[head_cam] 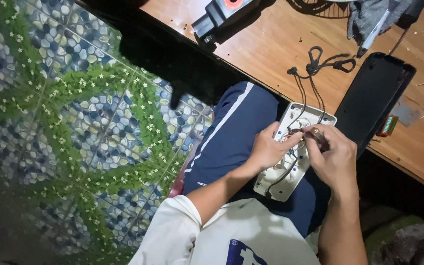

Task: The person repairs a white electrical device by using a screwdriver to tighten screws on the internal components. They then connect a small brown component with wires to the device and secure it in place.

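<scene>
On lap, both hands [303,152] bent over casing [295,147]

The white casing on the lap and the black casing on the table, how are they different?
The white casing rests on the person's lap, with the left hand and right hand working on it; the black casing lies untouched on the wooden table. The white casing shows wiring inside and black cords running out; the black casing looks plain and closed. The black casing appears longer. Both are elongated, rounded plastic shells.
</scene>
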